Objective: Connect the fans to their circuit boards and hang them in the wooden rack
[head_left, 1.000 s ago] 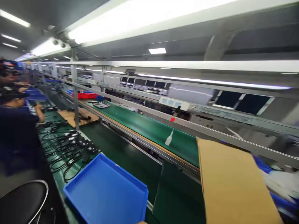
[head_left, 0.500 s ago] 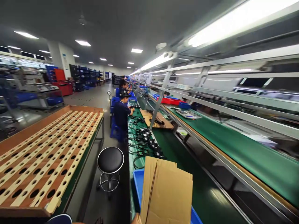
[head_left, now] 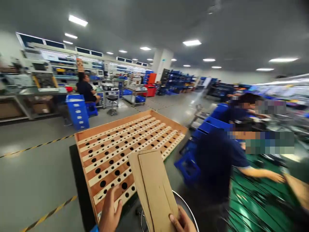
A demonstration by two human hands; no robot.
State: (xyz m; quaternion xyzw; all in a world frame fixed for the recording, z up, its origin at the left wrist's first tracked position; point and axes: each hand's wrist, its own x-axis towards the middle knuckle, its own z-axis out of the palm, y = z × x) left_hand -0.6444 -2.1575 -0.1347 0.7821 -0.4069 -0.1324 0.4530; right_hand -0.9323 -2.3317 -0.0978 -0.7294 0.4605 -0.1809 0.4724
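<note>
One firm grip, on cardboard (head_left: 158, 185).
Right hand (head_left: 182, 222) pinches its lower edge, thumb uppermost; left hand (head_left: 111, 210) spread, near the perforated wooden tray (head_left: 108, 127).

Overhead lamps (head_left: 192, 43) shine bright white, ceiling (head_left: 145, 19) dim grey; soft glare on floor (head_left: 43, 170). R side is v. blurry: co-worker (head_left: 213, 158) + bench (head_left: 275, 209) smeared, w/ pixelated patches. Wide-lens stretch at edges; cardboard (head_left: 156, 183) fairly sharp.
</note>
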